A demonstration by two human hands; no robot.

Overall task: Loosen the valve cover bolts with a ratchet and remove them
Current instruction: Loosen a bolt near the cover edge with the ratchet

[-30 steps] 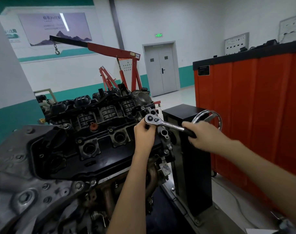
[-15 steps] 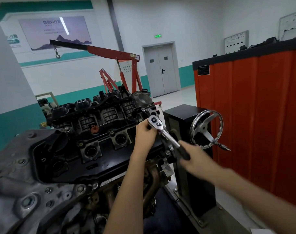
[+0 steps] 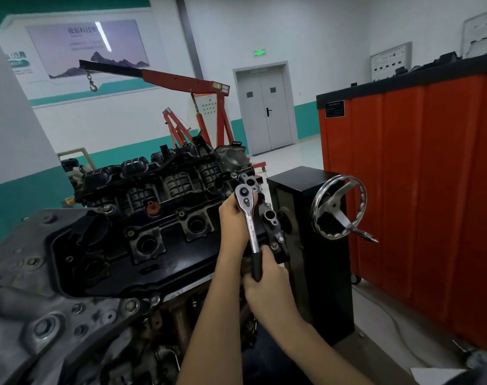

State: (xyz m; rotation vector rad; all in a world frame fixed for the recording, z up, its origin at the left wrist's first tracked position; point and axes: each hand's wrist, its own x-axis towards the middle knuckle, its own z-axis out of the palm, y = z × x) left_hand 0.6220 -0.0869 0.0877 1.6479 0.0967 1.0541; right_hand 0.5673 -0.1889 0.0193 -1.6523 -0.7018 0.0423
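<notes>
A chrome ratchet (image 3: 249, 218) with a black grip stands on the right end of the black valve cover (image 3: 164, 245), its head up and its handle pointing down toward me. My left hand (image 3: 232, 220) wraps its fingers round the ratchet's head and whatever sits under it. My right hand (image 3: 267, 282) grips the black handle end. The bolt under the head is hidden by my left hand. Other small bolts (image 3: 130, 233) show along the cover.
The engine sits on a stand with a black column (image 3: 320, 245) and a chrome handwheel (image 3: 338, 208) right of my hands. A red cabinet (image 3: 431, 190) fills the right side. A red engine crane (image 3: 181, 79) stands behind the engine, a grey door beyond.
My right hand has swung the ratchet handle from pointing right, round and down toward me. My left hand has stayed at the ratchet head.
</notes>
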